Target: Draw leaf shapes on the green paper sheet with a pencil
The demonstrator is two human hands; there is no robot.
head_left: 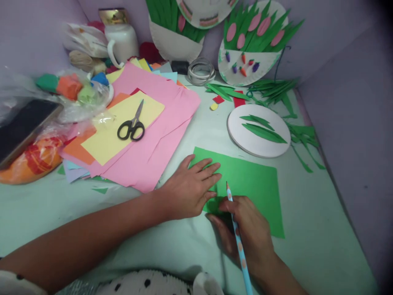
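Note:
A sheet of green paper lies on the pale green tabletop in front of me. My left hand rests flat on its left part with the fingers spread. At the lower edge of the sheet, my right hand is closed around a light blue pencil with orange spots. The pencil's tip points away from me, over the green paper; whether it touches the sheet I cannot tell. Just beyond the sheet, a white round disc carries a few cut green leaf shapes.
Black-handled scissors lie on yellow paper, over pink sheets. Leaf-decorated paper plates lean at the wall. Also there are green strips, a tape roll, a white mug and a dark flat object.

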